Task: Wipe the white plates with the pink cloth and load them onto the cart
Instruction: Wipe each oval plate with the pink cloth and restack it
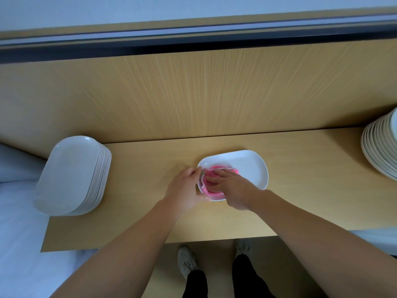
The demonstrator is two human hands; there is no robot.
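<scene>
One white oblong plate (247,166) lies flat on the wooden table (139,168), just right of centre. The pink cloth (211,172) sits bunched on the plate's left half. My right hand (228,183) presses on the cloth with fingers spread flat. My left hand (185,189) grips the plate's left rim, thumb and fingers curled round the edge. A tall stack of the same white plates (71,175) stands at the table's left end. No cart is in view.
A second stack of round off-white plates (382,145) stands at the right edge of the table. A tall wooden back panel (193,89) rises behind the table. My feet (189,261) stand on the floor below the near edge.
</scene>
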